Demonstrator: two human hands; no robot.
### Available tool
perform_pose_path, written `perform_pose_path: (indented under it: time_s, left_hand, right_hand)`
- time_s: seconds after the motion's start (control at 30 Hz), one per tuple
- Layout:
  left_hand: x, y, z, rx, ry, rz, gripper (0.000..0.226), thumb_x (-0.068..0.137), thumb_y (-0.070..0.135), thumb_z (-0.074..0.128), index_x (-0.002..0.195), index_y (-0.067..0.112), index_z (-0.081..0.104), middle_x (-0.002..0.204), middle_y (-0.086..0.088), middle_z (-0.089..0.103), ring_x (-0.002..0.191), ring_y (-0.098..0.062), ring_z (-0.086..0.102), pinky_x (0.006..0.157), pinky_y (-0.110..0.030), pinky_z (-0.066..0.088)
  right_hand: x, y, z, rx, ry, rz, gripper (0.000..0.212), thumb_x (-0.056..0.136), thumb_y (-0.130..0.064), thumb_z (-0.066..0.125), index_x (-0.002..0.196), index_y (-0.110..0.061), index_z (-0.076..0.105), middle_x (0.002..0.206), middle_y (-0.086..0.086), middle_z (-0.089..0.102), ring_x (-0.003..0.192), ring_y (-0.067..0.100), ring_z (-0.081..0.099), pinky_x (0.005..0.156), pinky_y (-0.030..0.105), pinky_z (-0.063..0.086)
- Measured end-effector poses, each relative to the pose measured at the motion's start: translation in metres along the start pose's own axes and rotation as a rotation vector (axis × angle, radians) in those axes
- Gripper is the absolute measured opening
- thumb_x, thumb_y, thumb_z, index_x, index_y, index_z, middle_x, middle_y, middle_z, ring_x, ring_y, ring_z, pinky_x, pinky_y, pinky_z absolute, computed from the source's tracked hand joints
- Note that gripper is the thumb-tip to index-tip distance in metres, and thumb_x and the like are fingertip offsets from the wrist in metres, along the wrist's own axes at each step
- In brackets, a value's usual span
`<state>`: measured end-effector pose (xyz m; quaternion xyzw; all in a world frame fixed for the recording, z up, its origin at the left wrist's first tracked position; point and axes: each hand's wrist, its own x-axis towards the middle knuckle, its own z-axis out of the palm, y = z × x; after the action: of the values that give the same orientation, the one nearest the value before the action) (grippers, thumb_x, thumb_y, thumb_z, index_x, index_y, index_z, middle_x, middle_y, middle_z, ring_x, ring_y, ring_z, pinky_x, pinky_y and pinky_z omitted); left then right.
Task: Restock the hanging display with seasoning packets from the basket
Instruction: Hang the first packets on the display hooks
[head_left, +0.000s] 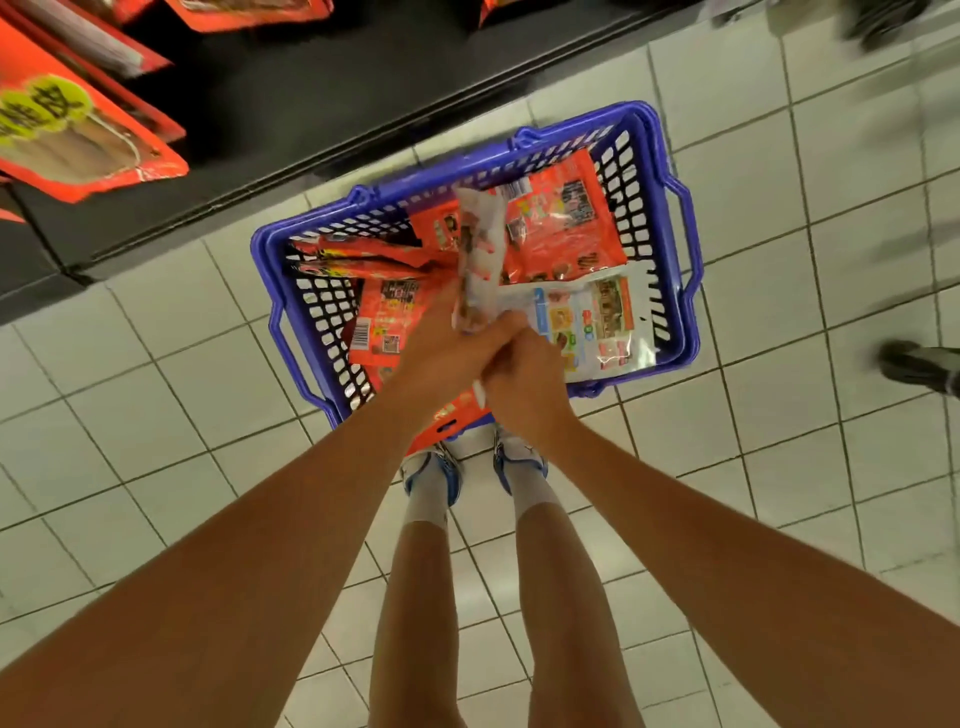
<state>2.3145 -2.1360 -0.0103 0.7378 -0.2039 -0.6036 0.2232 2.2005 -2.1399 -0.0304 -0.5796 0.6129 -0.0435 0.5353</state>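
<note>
Both hands hold a white seasoning packet over the blue basket.

Left hand (441, 353) and right hand (524, 379) meet, fingers curled round the lower end of a white packet (480, 254), blurred, held edge-up above the blue plastic basket (675, 291) on the tiled floor (156, 395). Basket holds red-orange packets (566, 228) and a flat white packet (592, 322) at its right side. Red packets on the display (78, 140) at upper left. Person's white-and-blue shoes (431, 473) just beside the basket's near edge.
</note>
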Motion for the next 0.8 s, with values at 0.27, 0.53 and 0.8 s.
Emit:
perform_pose_path:
  time_s: [0.27, 0.53, 0.8]
  left_hand:
    - [0.015, -0.007, 0.008, -0.004, 0.207, -0.082, 0.032, 0.104, 0.020, 0.048, 0.134, 0.015, 0.058, 0.115, -0.007, 0.071, 0.089, -0.014, 0.071, 0.065, -0.026, 0.058]
    - [0.011, -0.028, 0.001, -0.008, 0.139, -0.095, 0.029, 0.103, 0.026, 0.052, 0.130, 0.028, 0.063, 0.107, 0.011, 0.067, 0.083, 0.001, 0.060, 0.069, -0.021, 0.048]
    - [-0.005, -0.026, 0.006, 0.082, 0.015, -0.037, 0.025, 0.102, 0.027, 0.054, 0.124, 0.020, 0.064, 0.106, -0.008, 0.073, 0.095, -0.032, 0.070, 0.084, -0.054, 0.059]
  right_hand:
    - [0.002, 0.022, -0.026, 0.065, -0.064, 0.064, 0.009, 0.091, -0.024, 0.070, 0.093, -0.023, 0.061, 0.084, -0.003, 0.069, 0.083, 0.015, 0.068, 0.076, 0.033, 0.055]
    - [0.043, 0.088, -0.086, -0.206, 0.237, 0.520, 0.045, 0.093, -0.030, 0.067, 0.129, -0.010, 0.049, 0.122, 0.009, 0.064, 0.112, 0.031, 0.066, 0.086, 0.047, 0.060]
    - [0.026, 0.052, -0.082, 0.081, 0.222, 0.443, 0.021, 0.090, -0.013, 0.062, 0.110, -0.013, 0.067, 0.099, 0.002, 0.074, 0.092, 0.026, 0.072, 0.077, 0.043, 0.061]
